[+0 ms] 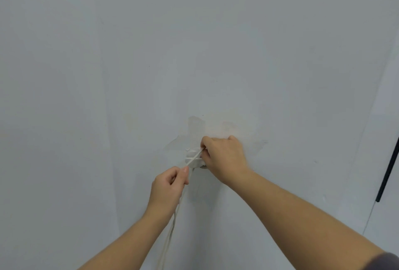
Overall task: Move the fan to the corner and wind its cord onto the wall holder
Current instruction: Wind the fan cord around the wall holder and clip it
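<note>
Cord (174, 215) is pinched by left hand (169, 185) below wall holder (195, 163), and by right hand (224, 157) at it. Tension should be maintained through each turn.

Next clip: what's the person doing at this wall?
A person is winding a thin white cord onto a small white wall holder fixed to the pale grey wall. The left hand pinches the cord just below the holder and holds it taut. The right hand has its fingers curled at the holder, where it appears to pinch the cord's upper end. The rest of the cord hangs down out of frame. No fan is in view.
</note>
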{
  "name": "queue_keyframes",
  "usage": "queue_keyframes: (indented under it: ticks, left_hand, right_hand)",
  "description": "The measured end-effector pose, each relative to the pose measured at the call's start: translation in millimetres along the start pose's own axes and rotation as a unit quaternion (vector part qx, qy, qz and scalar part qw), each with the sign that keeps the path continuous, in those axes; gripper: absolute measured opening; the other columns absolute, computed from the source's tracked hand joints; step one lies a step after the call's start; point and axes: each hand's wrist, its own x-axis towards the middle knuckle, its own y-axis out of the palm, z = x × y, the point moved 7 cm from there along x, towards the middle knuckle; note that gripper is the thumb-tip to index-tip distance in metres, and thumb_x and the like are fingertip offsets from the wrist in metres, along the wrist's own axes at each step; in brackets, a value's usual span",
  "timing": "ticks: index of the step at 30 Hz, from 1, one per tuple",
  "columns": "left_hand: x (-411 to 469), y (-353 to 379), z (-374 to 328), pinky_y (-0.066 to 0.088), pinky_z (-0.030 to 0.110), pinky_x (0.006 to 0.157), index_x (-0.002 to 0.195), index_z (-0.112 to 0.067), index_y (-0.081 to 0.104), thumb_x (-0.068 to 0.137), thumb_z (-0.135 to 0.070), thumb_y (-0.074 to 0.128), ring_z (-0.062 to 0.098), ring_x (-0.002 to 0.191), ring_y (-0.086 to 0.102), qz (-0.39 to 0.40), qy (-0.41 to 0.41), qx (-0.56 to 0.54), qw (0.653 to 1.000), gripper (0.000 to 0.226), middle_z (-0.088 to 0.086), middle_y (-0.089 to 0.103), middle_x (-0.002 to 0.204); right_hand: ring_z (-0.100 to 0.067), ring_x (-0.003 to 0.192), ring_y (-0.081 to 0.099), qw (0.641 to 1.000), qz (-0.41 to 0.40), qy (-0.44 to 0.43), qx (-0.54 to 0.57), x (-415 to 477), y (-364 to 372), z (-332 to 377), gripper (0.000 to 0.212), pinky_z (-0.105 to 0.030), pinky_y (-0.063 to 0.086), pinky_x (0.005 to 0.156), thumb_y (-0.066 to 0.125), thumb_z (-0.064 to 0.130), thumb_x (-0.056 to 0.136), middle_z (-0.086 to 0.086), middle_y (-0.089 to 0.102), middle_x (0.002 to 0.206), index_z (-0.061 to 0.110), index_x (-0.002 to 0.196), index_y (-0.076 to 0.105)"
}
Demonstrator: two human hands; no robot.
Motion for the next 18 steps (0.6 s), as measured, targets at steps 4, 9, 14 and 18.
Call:
queue_keyframes:
  ticks: [4, 9, 14, 18]
  left_hand:
    - [-4.3, 5.2, -0.1, 0.033, 0.029, 0.045, 0.069, 0.007, 0.054, 0.098, -0.03, 0.046, 0.017, 0.045, 0.034, 0.027, -0.028, -0.053, 0.998, 0.048, 0.006, 0.041, 0.05]
    - [-3.0, 6.2, 2.5, 0.029, 0.026, 0.044, 0.072, -0.002, 0.05, 0.099, -0.014, 0.045, 0.017, 0.045, 0.032, 0.033, -0.052, -0.083, 0.995, 0.03, 0.003, 0.045, 0.048]
    - [-2.6, 8.0, 9.3, 0.03, 0.023, 0.045, 0.073, -0.007, 0.046, 0.095, -0.007, 0.05, 0.014, 0.046, 0.037, 0.031, -0.08, -0.069, 0.994, 0.022, 0.004, 0.049, 0.053]
    - [-3.0, 15.9, 4.9, 0.032, 0.025, 0.045, 0.066, -0.009, 0.042, 0.094, -0.006, 0.053, 0.015, 0.045, 0.04, 0.048, -0.072, -0.085, 0.993, 0.03, 0.009, 0.053, 0.055]
  right_hand:
    - [-0.027, 0.066, 0.046, 1.0, 0.025, -0.011, -0.003, -0.2, -4.9, -0.6, 0.019, -0.033, 0.027, 0.067, 0.04, 0.02, 0.094, -0.002, 0.069, 0.089, 0.017, 0.11, 0.052]
    - [-0.029, 0.073, 0.052, 0.999, 0.028, -0.014, 0.02, -1.3, -10.2, -6.6, 0.02, -0.031, 0.028, 0.06, 0.042, 0.02, 0.094, -0.002, 0.068, 0.09, 0.02, 0.111, 0.052]
    - [-0.022, 0.082, 0.06, 0.996, 0.008, -0.047, 0.079, -1.9, -11.8, -14.6, 0.017, -0.031, 0.042, 0.067, 0.048, 0.023, 0.093, 0.006, 0.064, 0.102, 0.023, 0.105, 0.061]
    - [-0.02, 0.077, 0.059, 0.994, -0.008, -0.054, 0.095, -1.7, -13.0, -19.6, 0.017, -0.031, 0.043, 0.064, 0.05, 0.018, 0.091, 0.008, 0.064, 0.102, 0.021, 0.101, 0.063]
